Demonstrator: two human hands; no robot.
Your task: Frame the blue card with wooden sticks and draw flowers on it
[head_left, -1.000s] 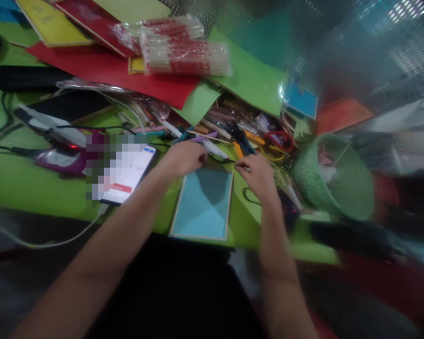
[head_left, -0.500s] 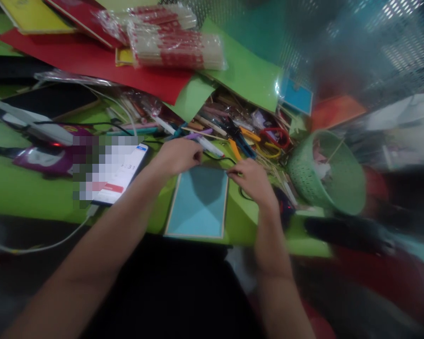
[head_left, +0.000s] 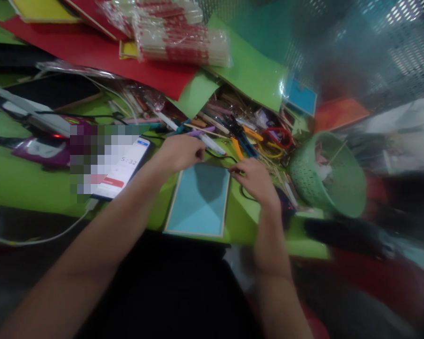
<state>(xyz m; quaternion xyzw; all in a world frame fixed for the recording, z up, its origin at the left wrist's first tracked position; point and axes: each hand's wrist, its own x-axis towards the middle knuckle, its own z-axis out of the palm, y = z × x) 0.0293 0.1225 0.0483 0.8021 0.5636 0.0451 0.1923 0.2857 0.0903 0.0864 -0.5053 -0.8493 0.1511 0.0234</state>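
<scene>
Forearms converge; left hand (head_left: pixel 182 153), right hand (head_left: pixel 255 180) apart, fingers curled at blue card (head_left: pixel 198 207) top corners; grip unclear.

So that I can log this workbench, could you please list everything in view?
blue card: one, blue with pale border, on table by the hands
phone: one, lit screen, left of card
basket: one, green, right of card
red paper: one sheet, red, far left
green paper: one sheet, green, far centre
stick packets: at least two, red and white, on red paper
pens and tools: one pile, mixed colours, beyond the hands
table: one, green, under everything
left hand: one, at card's top left corner
right hand: one, at card's top right corner
</scene>
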